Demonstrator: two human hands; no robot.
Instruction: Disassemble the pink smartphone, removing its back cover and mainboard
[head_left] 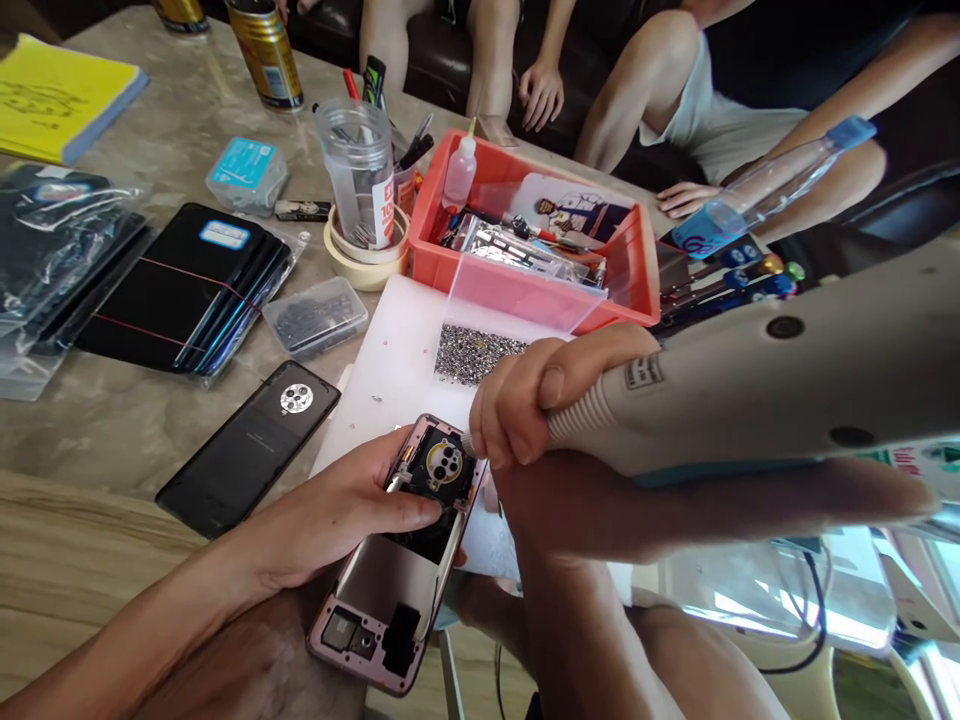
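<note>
My left hand (pixel 367 510) is closed around an opened smartphone (pixel 382 590), its thumb lying across the inside. The phone has a pinkish frame and no back cover, and its round camera module shows near the top. In my right hand (pixel 540 400) is a large grey electric screwdriver (pixel 720 360) with a ribbed nose. Its front end is at the phone's upper right edge; my fingers hide most of the tip. A black back cover (pixel 247 450) with a round camera ring lies on the table to the left. Beyond my right hand sits a heap of tiny screws (pixel 476 352).
Behind the white mat (pixel 397 340) stands a red bin (pixel 435 260) of tools and parts. Rubber-banded black panels (pixel 172 290), a clear screw box (pixel 315 318), tape rolls (pixel 367 268), a jar (pixel 352 150) and cans (pixel 266 55) fill the left. Other people sit opposite.
</note>
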